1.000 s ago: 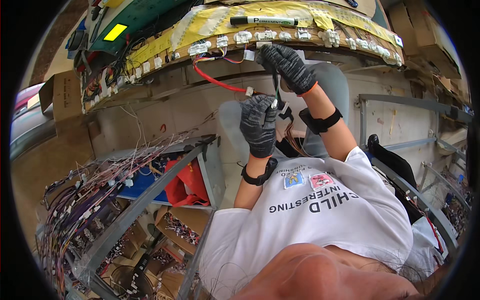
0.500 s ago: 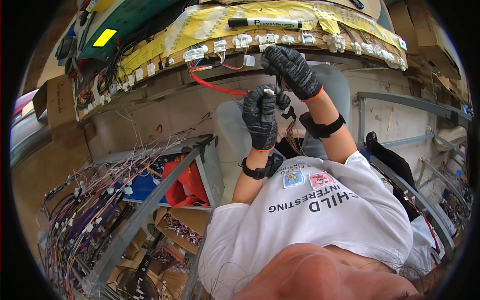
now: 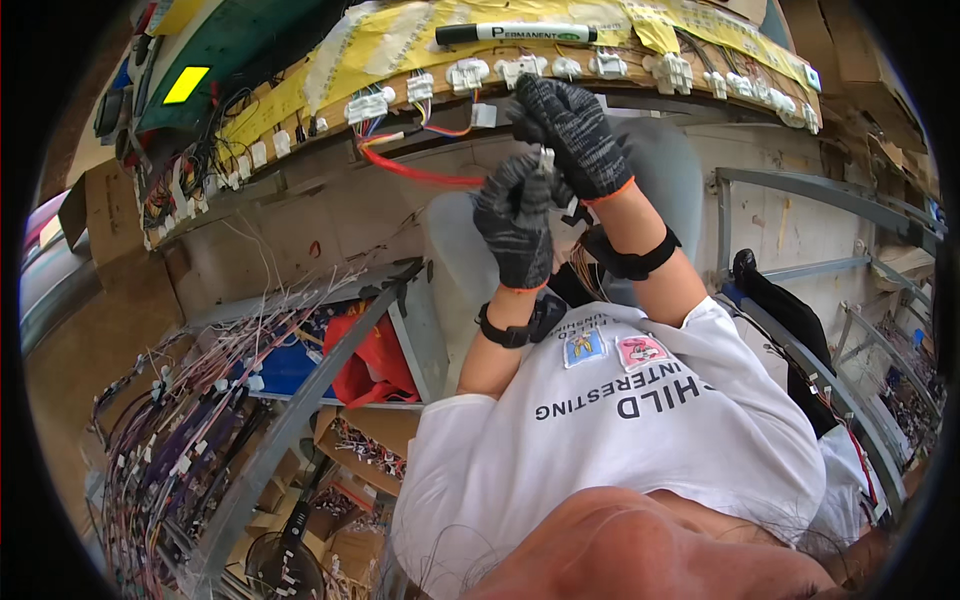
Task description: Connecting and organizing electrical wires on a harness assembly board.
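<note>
Both my hands wear dark knit gloves and are raised to the edge of a curved wooden board [image 3: 300, 85] covered in yellow tape. My left hand [image 3: 515, 230] pinches a small white connector [image 3: 546, 158]. A red wire [image 3: 420, 172] runs from it left to the board. My right hand [image 3: 578, 135] curls over the same connector from above, fingertips against it. A row of white connectors [image 3: 470, 75] with coloured wires lines the board's edge just above my hands. A black marker [image 3: 515, 33] lies on the board.
Bundles of thin coloured wires [image 3: 170, 430] hang at lower left beside a grey metal rack [image 3: 300, 410]. A red bag [image 3: 365, 355] and a blue bin [image 3: 290, 365] sit in the rack. Grey metal framing [image 3: 800, 200] stands at right, and a cardboard box [image 3: 110, 210] at left.
My left hand has risen a little to meet my right hand at the connector. The red wire has lifted with it. My right hand has stayed at the board's edge.
</note>
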Available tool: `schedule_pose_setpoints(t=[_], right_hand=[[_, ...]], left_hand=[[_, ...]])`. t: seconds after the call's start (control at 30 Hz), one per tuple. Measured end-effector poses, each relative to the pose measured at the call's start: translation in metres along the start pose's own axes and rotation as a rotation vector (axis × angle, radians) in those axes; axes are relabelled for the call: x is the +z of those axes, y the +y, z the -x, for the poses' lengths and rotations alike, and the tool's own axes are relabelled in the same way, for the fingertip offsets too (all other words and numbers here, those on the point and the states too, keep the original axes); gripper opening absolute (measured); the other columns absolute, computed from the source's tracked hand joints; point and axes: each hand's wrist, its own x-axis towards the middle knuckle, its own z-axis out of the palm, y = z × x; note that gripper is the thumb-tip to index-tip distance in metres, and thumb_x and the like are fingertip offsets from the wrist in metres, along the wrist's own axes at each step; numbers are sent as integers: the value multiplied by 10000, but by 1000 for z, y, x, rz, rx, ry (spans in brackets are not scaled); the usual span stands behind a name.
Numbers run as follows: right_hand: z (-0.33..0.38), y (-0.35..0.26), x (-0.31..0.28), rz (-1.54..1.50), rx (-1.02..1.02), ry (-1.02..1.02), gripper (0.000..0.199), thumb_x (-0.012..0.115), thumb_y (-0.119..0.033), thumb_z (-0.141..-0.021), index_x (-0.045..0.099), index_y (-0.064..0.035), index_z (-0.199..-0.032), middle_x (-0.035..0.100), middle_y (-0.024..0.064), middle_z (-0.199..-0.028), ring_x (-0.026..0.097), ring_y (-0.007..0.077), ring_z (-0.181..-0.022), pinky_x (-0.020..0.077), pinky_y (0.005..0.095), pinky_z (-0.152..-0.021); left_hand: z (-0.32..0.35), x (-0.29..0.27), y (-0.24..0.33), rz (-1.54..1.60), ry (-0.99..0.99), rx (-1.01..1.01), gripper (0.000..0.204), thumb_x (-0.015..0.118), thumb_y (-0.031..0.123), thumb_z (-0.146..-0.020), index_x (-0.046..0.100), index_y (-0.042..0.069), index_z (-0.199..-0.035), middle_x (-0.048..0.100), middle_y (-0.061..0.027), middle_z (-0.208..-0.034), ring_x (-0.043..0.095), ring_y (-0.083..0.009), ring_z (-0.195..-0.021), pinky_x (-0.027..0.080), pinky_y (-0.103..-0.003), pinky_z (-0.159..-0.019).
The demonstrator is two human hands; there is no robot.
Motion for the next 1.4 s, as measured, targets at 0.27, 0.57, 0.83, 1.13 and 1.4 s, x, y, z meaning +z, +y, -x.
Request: schedule_pose_setpoints(t=[0.27,0.57,0.83,1.13,1.4], right_hand=[[35,-34,-25,-201,148,212,256,605,-115,-841,620,-53,-1089,598,155,-1030,587,286,-931,472,393,-813],[26,1,-29,360,-147,130,228,498,-39,-853,596,5,-1053,595,190,-1064,571,349,-968,462,402,-858],[22,13,-35,281,-178,51,421,564,20,-733,545,29,-1154,563,207,-1127,555,372,-1034,453,406,-916],[2,-11,-55,-369,582,-71,379,590,-46,-795,557,-9,-1171,558,172,-1180,558,308,-1057,449,347,-913],[41,-27,-47,-682,802,178,169,572,-124,-896,617,-11,-1013,647,76,-994,621,132,-800,508,283,-699]], left_hand=[[-15,17,2,-387,-16,343,121,620,-32,-818,626,-6,-936,638,-66,-869,590,-156,-731,484,-270,-683],[38,-11,-81,-104,246,-227,310,448,90,-938,445,-15,-1230,509,-96,-1198,500,-196,-1046,378,-320,-954],[26,-36,-130,239,-14,-189,242,457,149,-946,529,3,-1125,570,-102,-1077,561,-215,-968,467,-328,-825],[16,-18,-91,535,-190,-593,234,601,297,-875,575,65,-892,569,-64,-762,563,-191,-687,469,-318,-636],[1,12,-74,439,-280,-536,276,499,194,-938,537,46,-1168,592,-52,-1033,582,-169,-921,485,-292,-842]])
